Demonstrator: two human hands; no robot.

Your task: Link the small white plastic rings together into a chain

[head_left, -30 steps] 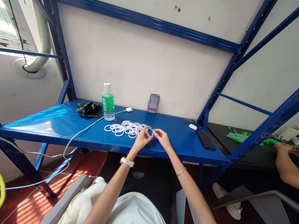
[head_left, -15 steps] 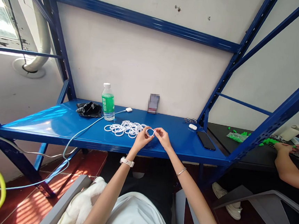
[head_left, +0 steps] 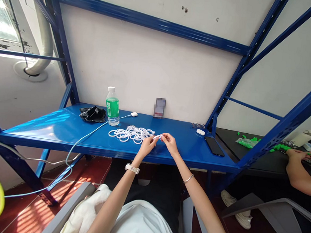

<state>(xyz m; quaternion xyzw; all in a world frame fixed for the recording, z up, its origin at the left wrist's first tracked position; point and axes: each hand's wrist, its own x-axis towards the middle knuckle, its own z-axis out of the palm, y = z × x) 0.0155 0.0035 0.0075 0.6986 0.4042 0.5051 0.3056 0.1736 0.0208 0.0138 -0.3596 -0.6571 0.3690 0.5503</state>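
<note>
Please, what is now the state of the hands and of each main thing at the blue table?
Held white ring, seen edge-on; whether joined, unclear
Left hand, pinching that ring
Right hand, fingertips pinched at the same ring
Heaped rings, loose
Bottle, upright, capped
Black bag, crumpled
Black phone, flat, screen dark
White case, lid unclear
Glasses, lying; folded or not, unclear
Blurred object, upright

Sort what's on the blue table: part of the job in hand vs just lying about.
In the job:
white ring, in left hand, right hand at it
pile of white rings

Lying about, apparently:
bottle
crumpled black plastic
pale blue cable
blurred upright item
glasses
small white case
dark phone
</note>
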